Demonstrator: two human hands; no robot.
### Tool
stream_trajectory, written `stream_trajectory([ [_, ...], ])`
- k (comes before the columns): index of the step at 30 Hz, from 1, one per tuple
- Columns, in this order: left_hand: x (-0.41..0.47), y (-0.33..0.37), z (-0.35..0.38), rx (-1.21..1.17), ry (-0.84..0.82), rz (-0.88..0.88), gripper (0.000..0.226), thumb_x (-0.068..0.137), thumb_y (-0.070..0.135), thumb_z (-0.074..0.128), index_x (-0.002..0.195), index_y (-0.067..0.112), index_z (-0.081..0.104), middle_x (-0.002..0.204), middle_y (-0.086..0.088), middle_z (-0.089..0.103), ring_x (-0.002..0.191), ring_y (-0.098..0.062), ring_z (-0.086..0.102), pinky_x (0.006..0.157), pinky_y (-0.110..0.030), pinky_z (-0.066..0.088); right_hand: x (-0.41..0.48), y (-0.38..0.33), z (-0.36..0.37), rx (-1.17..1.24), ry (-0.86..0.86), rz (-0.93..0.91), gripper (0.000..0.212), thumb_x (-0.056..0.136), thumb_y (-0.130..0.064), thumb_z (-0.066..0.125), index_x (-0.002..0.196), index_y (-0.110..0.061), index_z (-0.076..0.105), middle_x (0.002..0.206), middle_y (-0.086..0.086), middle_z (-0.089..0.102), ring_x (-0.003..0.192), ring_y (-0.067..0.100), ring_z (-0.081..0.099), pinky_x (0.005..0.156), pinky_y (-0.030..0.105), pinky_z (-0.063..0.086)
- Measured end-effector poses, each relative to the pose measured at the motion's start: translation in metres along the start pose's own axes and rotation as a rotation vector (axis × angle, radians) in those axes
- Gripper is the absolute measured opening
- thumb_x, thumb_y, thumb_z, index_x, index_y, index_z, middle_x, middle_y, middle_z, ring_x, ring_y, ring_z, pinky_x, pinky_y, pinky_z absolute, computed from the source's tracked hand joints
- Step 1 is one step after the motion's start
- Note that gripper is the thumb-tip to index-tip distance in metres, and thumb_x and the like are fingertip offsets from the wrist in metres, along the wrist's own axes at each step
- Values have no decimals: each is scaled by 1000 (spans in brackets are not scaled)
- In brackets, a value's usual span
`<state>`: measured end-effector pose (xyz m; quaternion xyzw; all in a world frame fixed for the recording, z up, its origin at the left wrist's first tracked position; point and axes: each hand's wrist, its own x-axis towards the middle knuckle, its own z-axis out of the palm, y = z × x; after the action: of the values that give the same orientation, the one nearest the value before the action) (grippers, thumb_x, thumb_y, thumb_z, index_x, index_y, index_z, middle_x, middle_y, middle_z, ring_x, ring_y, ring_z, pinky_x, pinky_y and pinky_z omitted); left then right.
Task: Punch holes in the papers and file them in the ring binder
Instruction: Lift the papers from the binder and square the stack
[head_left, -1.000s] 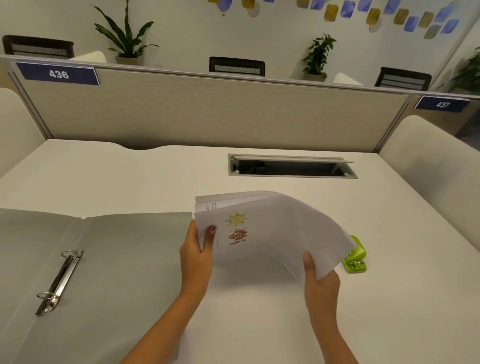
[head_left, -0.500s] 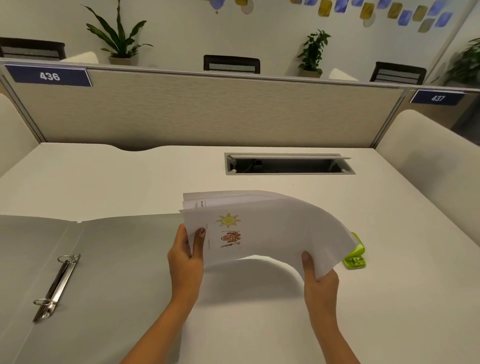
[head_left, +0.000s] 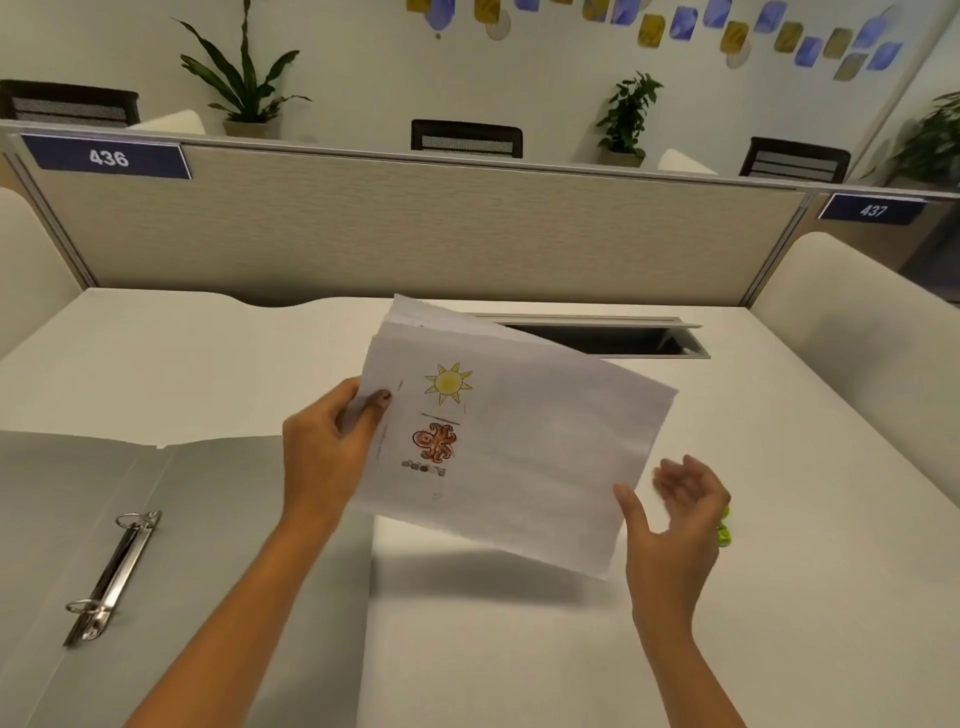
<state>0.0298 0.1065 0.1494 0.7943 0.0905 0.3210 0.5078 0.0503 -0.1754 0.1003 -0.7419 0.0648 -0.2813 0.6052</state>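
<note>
A stack of white papers (head_left: 524, 447), the top sheet showing a yellow sun and a red octopus drawing, hangs tilted above the white desk. My left hand (head_left: 332, 441) grips its left edge, thumb on top. My right hand (head_left: 675, 519) is just off the stack's right corner, fingers spread, holding nothing. A grey ring binder (head_left: 218, 519) lies open flat on the left, its metal ring mechanism (head_left: 111, 574) shut. A lime-green hole punch (head_left: 723, 530) is mostly hidden behind my right hand.
The white desk (head_left: 519, 649) ends at a beige partition (head_left: 415, 228) at the back. A cable slot (head_left: 608, 338) with an open lid sits behind the papers. Padded side panels stand at the left and right.
My right hand let go of the papers' right corner and opened. The stack, which was bowed between both hands, straightened and rose, now held by my left hand alone.
</note>
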Motion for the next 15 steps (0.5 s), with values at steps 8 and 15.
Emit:
stream_trajectory([
  [8,36,47,-23,354,-177,549,24,91,20,54,105,5,66,89,-3,71,66,-9,57,58,1,41,18,-47,16,-250,-156,-421,68,75,-33,74,133,-10,45,133,8,51,121,18,46,102,8,33],
  [15,49,74,-30,403,-285,684,22,89,17,56,105,6,65,92,-9,71,74,-12,59,66,-5,41,33,-75,25,-17,-579,-367,22,89,-36,57,109,-27,57,93,-25,66,90,0,65,73,7,48],
])
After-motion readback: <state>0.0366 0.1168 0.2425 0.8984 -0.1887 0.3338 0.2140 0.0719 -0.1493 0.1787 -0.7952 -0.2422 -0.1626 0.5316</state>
